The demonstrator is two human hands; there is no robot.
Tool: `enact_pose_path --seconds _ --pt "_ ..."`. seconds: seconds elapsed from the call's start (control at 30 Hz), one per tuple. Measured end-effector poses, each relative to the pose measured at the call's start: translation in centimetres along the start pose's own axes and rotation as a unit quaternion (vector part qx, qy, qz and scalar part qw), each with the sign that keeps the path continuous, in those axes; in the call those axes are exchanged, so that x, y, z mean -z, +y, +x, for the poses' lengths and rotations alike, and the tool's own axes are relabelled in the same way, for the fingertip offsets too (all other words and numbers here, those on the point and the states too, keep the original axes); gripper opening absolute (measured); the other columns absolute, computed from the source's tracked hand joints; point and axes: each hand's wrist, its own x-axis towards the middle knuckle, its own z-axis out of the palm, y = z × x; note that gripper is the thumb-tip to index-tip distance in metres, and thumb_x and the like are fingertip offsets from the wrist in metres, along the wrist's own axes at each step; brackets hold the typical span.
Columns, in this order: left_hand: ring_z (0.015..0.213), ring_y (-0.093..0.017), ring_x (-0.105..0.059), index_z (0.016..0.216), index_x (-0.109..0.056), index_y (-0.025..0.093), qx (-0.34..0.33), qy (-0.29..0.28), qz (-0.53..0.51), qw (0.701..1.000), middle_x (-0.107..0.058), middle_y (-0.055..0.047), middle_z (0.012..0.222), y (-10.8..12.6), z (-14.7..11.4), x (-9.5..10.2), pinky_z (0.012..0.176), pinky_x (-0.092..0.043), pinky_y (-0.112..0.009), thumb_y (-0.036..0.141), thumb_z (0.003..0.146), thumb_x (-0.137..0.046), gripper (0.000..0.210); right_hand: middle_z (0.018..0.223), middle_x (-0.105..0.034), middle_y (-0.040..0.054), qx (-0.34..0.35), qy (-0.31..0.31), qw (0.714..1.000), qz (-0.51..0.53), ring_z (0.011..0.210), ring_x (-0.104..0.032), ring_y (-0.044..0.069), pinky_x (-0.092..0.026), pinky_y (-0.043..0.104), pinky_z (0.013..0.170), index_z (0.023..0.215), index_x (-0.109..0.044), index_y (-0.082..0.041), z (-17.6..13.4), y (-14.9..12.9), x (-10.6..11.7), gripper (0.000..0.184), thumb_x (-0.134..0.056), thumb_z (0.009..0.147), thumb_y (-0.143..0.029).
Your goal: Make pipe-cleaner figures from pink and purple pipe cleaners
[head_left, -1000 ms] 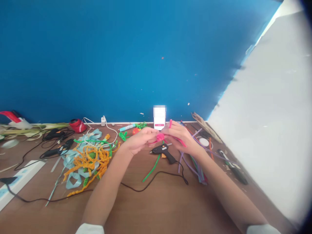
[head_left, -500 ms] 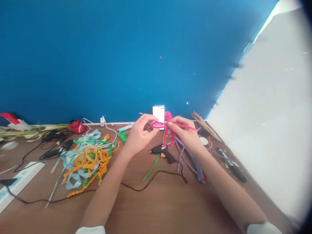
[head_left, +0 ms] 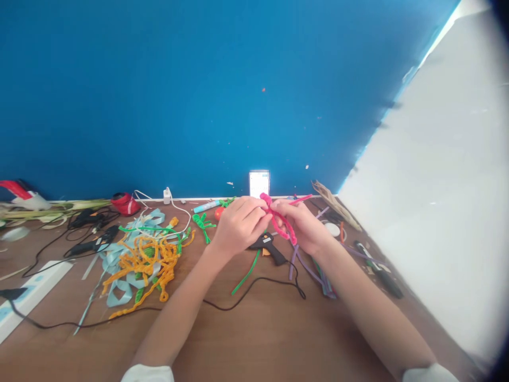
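The fingers of the left hand are bunched, their tips pinched on the pink fuzzy stem just beside the fingers of the right hand, which grip it narrowly too. The stem is held off the surface between both sets of fingertips: a curled clump rises above them, looped lengths droop below, and one straight end pokes out past the right fingers.

The step in hand looks like twisting or tightening the stem where its strands meet. The next move seems to call for a steady right pinch while the left tips work the strand.

Half a second ago the left fingers were spread wide around an open loop; now they have closed in on the right ones.

Just below the fingers lies a black glue gun; beyond them stands a lit phone. Well to their left is a heap of orange stems.
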Motion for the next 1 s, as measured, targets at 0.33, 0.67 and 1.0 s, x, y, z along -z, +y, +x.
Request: enact_pose_path --seconds 0.33,0.67,1.0 --pt "0.066 -0.012 -0.045 0.068 -0.050 0.018 0.224 -0.136 -0.199 0.944 -0.052 0.001 0.068 2.0 1.0 0.7 0.063 -0.033 -0.027 0.029 0.097 -0.048 0.032 0.050 -0.050 -0.0038 -0.017 0.021 1.000 0.000 0.043 -0.043 0.008 -0.034 0.023 0.040 0.059 -0.056 -0.018 0.6 0.4 0.4 0.029 -0.072 0.078 -0.033" --pt "0.046 -0.006 -0.021 0.073 -0.038 0.020 0.412 -0.062 -0.551 0.723 -0.027 0.009 0.057 -0.1 0.8 0.7 0.046 -0.019 -0.021 0.047 0.094 -0.055 0.038 0.054 -0.054 -0.0040 -0.014 -0.017 1.000 -0.016 0.045 -0.045 0.008 -0.031 0.022 0.042 0.065 -0.056 -0.018 0.1 0.7 -0.8 0.028 -0.071 0.080 -0.038" --pt "0.041 -0.002 -0.023 0.069 -0.036 0.018 0.573 0.087 -0.702 0.413 -0.026 0.009 0.058 0.8 1.4 0.2 0.039 -0.024 -0.014 0.021 0.100 -0.045 0.033 0.070 -0.063 0.0003 0.255 0.170 0.897 -0.317 0.060 -0.053 0.014 -0.041 0.029 0.059 0.084 -0.058 -0.022 0.0 2.5 -1.8 0.015 -0.060 0.091 -0.035"
